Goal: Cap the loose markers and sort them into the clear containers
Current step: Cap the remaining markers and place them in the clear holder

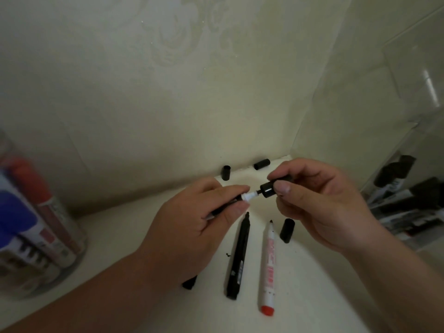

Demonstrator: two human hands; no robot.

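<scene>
My left hand (192,227) grips an uncapped marker (248,195) with a white neck, its tip pointing right. My right hand (319,203) pinches a black cap (269,188) whose open end is right at the marker's tip. On the white surface below lie an uncapped black marker (237,258) and an uncapped white marker with red lettering and a red end (269,267). Loose black caps lie beside them (287,230) and near the wall (225,173) (262,163).
A clear round container (69,227) with red, blue and other capped markers stands at the left. A clear container (408,212) with black markers stands at the right edge. A pale patterned wall closes the back. A small black ink spot (227,255) marks the surface.
</scene>
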